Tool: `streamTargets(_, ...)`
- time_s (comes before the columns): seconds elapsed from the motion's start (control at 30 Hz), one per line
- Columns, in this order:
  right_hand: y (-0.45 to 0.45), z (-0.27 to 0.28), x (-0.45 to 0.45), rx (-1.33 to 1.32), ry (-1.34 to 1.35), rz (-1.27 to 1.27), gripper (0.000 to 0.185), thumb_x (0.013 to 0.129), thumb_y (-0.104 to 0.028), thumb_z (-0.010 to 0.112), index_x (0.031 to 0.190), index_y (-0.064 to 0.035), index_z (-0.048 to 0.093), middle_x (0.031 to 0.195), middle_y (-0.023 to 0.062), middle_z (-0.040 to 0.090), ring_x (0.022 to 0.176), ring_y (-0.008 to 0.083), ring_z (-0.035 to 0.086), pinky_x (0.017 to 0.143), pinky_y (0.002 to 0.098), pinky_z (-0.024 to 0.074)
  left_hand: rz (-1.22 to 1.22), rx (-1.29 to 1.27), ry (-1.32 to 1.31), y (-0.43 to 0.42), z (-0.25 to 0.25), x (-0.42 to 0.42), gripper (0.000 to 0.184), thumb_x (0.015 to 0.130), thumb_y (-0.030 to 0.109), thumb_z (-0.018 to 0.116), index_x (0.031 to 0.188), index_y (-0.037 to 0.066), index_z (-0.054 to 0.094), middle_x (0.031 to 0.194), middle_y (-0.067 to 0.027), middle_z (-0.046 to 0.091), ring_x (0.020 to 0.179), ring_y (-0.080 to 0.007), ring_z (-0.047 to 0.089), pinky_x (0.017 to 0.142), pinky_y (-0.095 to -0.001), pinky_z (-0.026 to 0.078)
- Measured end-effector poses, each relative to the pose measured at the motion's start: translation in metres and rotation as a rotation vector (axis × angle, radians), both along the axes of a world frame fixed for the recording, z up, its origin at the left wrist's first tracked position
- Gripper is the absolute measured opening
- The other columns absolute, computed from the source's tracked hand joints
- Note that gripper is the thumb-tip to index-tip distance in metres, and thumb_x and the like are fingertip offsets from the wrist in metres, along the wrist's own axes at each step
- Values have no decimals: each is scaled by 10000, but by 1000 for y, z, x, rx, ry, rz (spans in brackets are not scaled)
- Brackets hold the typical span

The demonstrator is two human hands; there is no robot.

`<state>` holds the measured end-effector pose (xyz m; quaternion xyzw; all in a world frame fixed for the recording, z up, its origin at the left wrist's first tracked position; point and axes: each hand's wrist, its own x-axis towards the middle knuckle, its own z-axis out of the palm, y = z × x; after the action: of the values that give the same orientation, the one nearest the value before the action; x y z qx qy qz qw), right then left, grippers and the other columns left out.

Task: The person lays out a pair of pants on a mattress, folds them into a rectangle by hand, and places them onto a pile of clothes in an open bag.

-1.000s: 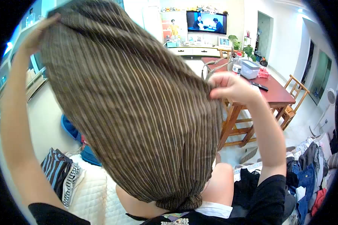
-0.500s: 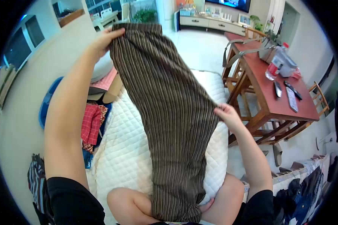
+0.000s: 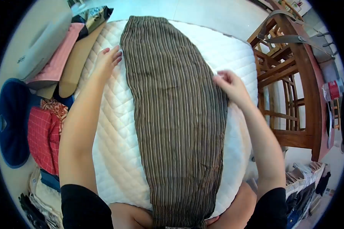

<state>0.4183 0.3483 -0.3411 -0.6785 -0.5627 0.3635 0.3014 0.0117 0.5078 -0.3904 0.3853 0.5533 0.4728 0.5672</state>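
Note:
Brown striped trousers (image 3: 176, 110) lie stretched out lengthwise on the white quilted pad (image 3: 114, 141), their waistband at the far end and their near end between my legs. My left hand (image 3: 110, 61) is beside the upper left edge of the cloth, fingers apart and holding nothing. At the right edge, my right hand (image 3: 229, 84) is at the cloth with its fingers curled; whether it pinches the fabric is hard to make out.
On the left are a red checked cloth (image 3: 44, 139), a blue tub (image 3: 13, 122), a cardboard piece (image 3: 76, 65) and a pink box (image 3: 61, 57). A wooden table (image 3: 313, 95) stands right, with a bottle (image 3: 332, 90). Clothes (image 3: 304, 198) lie lower right.
The striped trousers have come down from being held up and now lie flat on the pad. My left hand has let go of the waistband. The view has tilted downward.

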Motion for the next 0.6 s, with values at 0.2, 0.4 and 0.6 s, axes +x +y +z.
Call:
streamTargets(0.2,123,-10,-75,133,25,4,744,819,-485,633,1317,25,419,1195,256,565,1107,324,562,929,381,442,-346,-278,20,-48,53,25,591,806,359,708,1213,15,453,1091,-75,574,921,-166,561,776,-336,487)
streamTargets(0.4,142,-30,-76,237,-365,-82,552,846,-377,633,1242,-19,495,1159,209,589,1090,346,559,885,414,462,-91,-59,142,-35,-4,25,530,758,262,761,1130,-32,523,934,-95,625,756,-156,596,662,-291,492)
streamTargets(0.6,-53,13,-108,537,-798,590,683,803,-496,623,1359,-145,440,1446,163,343,1364,341,264,1109,537,182,29,-75,53,-99,8,39,660,757,373,753,1176,-55,476,965,-105,606,791,-173,577,658,-296,481)
